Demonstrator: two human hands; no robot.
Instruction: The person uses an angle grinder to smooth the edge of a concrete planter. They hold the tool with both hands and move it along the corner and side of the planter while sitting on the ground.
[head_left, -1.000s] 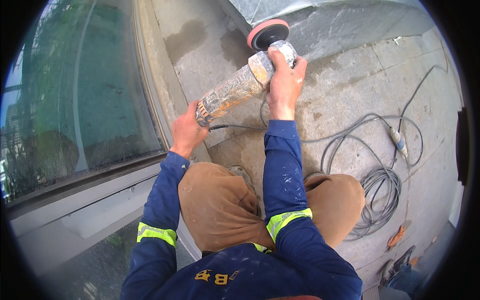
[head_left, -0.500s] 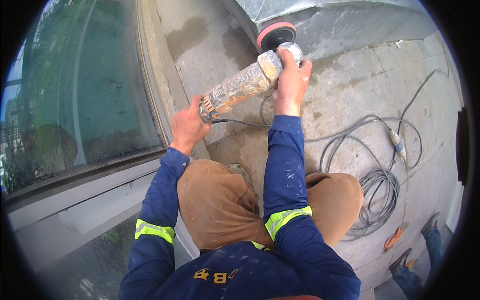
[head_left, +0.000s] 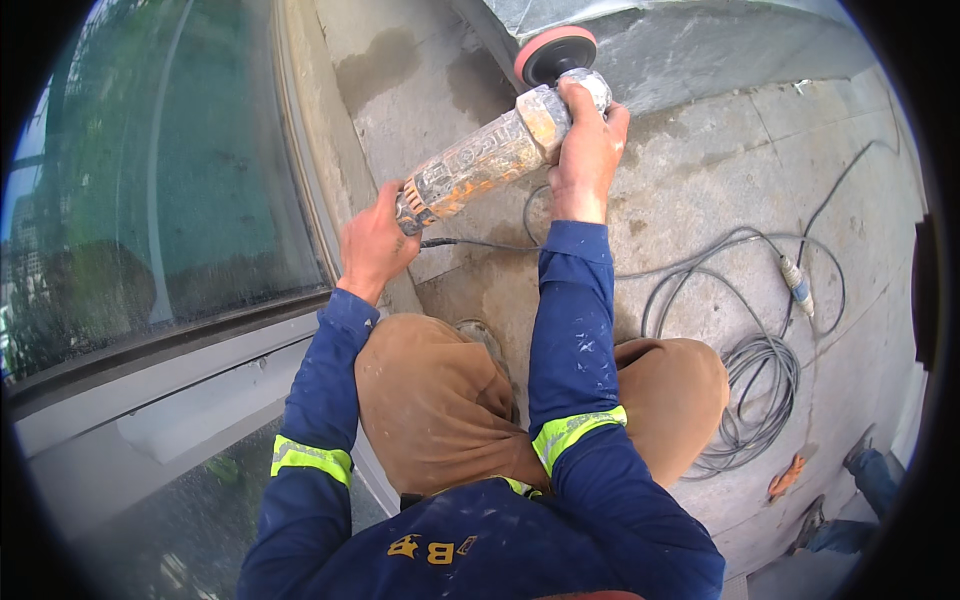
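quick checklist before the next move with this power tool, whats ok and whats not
1. Two hands on the power tool: ok, right hand near the head, left hand at the rear end.
2. Pad fitted on the head: ok, though how tightly it is seated, cannot tell.
3. Cord away from the pad: ok, it leaves the rear end and lies coiled to the right.
4. Hands gloved: not ok, both are bare.
5. Pad clear of the grey slab: cannot tell, they overlap in this view.
6. Pad stopped: cannot tell from a still.
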